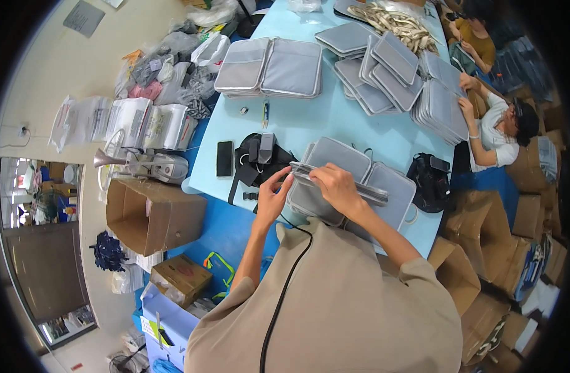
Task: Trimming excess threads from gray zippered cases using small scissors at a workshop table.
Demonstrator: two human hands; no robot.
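Observation:
Both hands are on a grey zippered case [372, 194], held on edge above the table so mostly its narrow side shows. My left hand [273, 198] pinches its left end with thumb and fingertips. Over its top edge, nearer the middle, my right hand [336, 189] is closed. Beneath and behind the held case lie other grey cases, one [341, 156] farther off and an opened-out one [392, 186] to the right with a small loop at its edge. Part of this pile is hidden by my hands.
On the light-blue table [223, 133] are a phone [225, 158], black strapped gear [260, 163], a black pouch [429, 180] and stacked grey cases [291, 67]. A co-worker [497, 127] handles cases at the right edge. Cardboard boxes [154, 214] stand on both sides.

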